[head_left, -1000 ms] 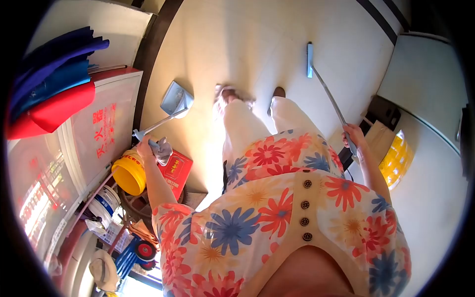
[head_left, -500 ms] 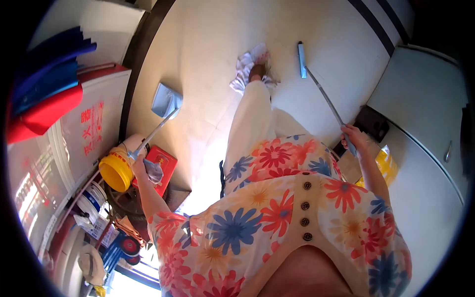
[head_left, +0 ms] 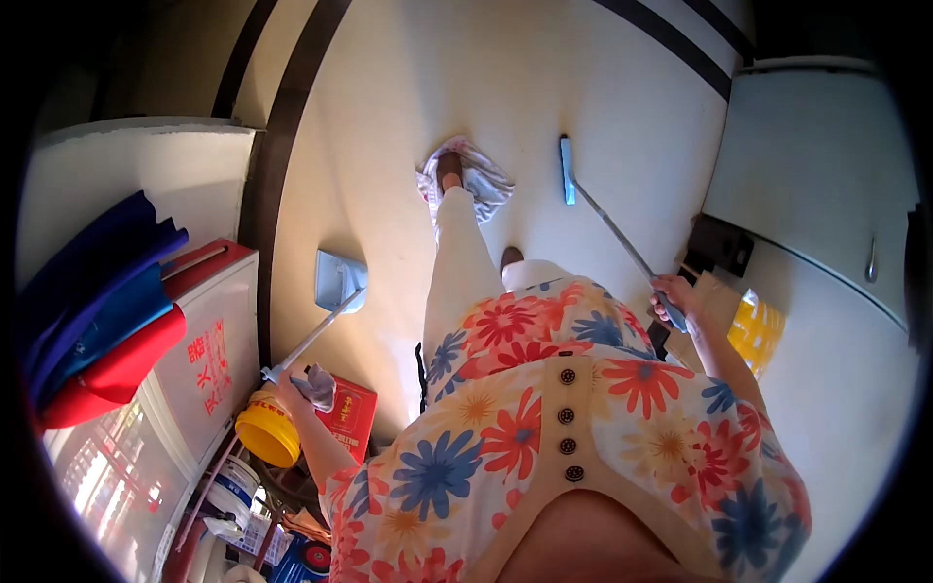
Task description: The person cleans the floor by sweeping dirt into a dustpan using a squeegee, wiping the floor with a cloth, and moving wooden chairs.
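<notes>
My left hand (head_left: pixel 290 389) is closed around the pole of a long-handled grey-blue dustpan (head_left: pixel 340 277), whose pan rests on the floor. A crumpled greyish cloth (head_left: pixel 317 387) shows at the same hand. My right hand (head_left: pixel 675 299) grips the grey handle of a broom (head_left: pixel 568 173). The broom's narrow light-blue head with a dark edge touches the floor ahead of me, apart from the dustpan. Under my front foot, in a brown shoe (head_left: pixel 450 167), lies a rumpled pale patterned cloth (head_left: pixel 491 189).
To the left stand a white cabinet (head_left: pixel 219 335) with red lettering and coloured bags on top, a yellow bucket (head_left: pixel 267 435) and a red box (head_left: pixel 352 413). Pale cabinet doors (head_left: pixel 807 165) and a yellow-and-white package (head_left: pixel 756 330) are on the right. Dark bands cross the floor.
The cloth and the shoe on it have shifted left and turned, and the other shoe now shows behind. Both hands keep their hold. The view has moved, so the surroundings sit lower at left.
</notes>
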A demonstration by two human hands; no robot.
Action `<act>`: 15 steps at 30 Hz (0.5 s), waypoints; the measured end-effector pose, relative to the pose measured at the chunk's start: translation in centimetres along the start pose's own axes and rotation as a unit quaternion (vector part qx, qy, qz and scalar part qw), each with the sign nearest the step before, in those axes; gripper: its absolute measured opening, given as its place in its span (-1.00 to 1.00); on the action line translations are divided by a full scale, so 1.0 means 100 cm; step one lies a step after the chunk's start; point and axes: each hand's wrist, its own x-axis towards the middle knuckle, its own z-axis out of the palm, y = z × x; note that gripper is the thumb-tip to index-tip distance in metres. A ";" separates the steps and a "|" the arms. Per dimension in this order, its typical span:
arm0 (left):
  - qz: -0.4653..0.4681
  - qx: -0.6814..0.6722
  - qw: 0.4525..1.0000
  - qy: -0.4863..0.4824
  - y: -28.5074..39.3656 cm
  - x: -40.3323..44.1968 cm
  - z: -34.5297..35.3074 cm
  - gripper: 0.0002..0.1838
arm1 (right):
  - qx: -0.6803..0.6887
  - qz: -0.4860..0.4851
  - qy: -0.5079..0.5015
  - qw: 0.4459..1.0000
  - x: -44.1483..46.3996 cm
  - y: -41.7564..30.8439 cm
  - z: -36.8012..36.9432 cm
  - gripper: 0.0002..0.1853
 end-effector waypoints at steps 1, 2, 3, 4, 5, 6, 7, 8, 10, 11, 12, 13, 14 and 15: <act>-0.016 -0.017 1.000 -0.008 0.005 -0.002 0.008 -0.72 | -0.004 0.002 -0.001 1.000 0.000 -0.015 0.005 -0.87; -0.036 -0.033 0.999 -0.015 0.011 -0.002 0.016 -0.71 | -0.011 0.008 0.000 1.000 0.001 -0.037 0.011 -0.87; -0.053 -0.047 0.997 -0.022 0.013 -0.003 0.017 -0.70 | -0.015 0.013 -0.001 1.000 0.001 -0.050 0.014 -0.87; -0.052 0.031 0.997 -0.046 0.014 -0.002 0.017 -0.69 | -0.025 0.015 -0.008 1.000 0.000 -0.067 0.017 -0.86; -0.071 0.019 0.997 -0.026 0.011 0.001 0.021 -0.70 | -0.024 0.015 -0.003 1.000 0.000 -0.082 0.019 -0.86; -0.089 0.010 0.996 -0.008 0.005 0.007 0.026 -0.71 | -0.021 0.018 0.003 1.000 0.000 -0.097 0.022 -0.86; -0.108 0.001 0.994 0.010 0.002 0.016 0.027 -0.72 | -0.017 0.020 0.010 1.000 -0.002 -0.111 0.029 -0.86; -0.095 0.001 0.995 0.010 0.000 0.020 0.027 -0.71 | -0.019 0.023 0.010 0.999 0.001 -0.121 0.029 -0.86; -0.115 0.032 0.993 -0.001 0.003 0.026 0.026 -0.69 | -0.014 0.022 0.010 1.000 0.002 -0.135 0.030 -0.86; -0.125 0.048 0.991 -0.005 0.009 0.028 0.030 -0.68 | -0.011 0.021 0.009 1.000 0.003 -0.142 0.031 -0.86; -0.143 0.042 0.989 -0.015 0.012 0.027 0.032 -0.68 | -0.010 0.010 0.017 1.000 0.005 -0.147 0.030 -0.85; -0.185 0.070 0.979 -0.053 0.020 0.024 0.033 -0.66 | -0.004 0.010 0.023 1.000 0.007 -0.152 0.028 -0.85; -0.195 0.084 0.974 -0.076 0.026 0.020 0.033 -0.68 | 0.003 0.007 0.028 1.000 0.007 -0.151 0.024 -0.85; -0.195 0.092 0.972 -0.094 0.032 0.013 0.036 -0.69 | 0.008 0.005 0.032 0.999 0.008 -0.157 0.021 -0.85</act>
